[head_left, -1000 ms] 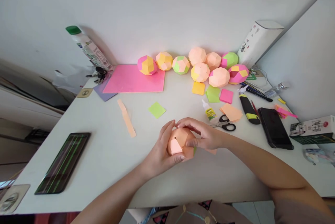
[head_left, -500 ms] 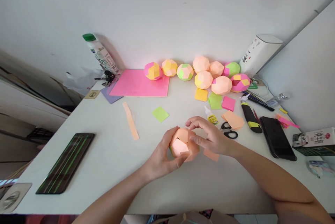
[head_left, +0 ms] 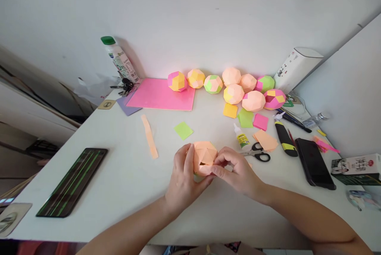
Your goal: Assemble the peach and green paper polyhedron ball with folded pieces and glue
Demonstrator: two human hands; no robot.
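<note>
A faceted peach paper ball is held just above the table's near middle, with a dark gap between its folded panels and a bit of green low on its side. My left hand wraps round its left side, thumb underneath toward the front. On the ball's right edge, my right hand pinches a peach panel between thumb and fingers. Just beyond that hand lie black-handled scissors and a small glue bottle. A green paper square rests beyond the left hand.
Several finished paper balls line the wall, one on a pink board. Sticky-note stacks, a utility knife, a phone and a milk carton occupy the right. A peach strip and dark striped case lie left.
The ball has been turned, so its gap now faces nearer me. My right hand has come down from above the ball and closed on its right edge. The view has shifted slightly.
</note>
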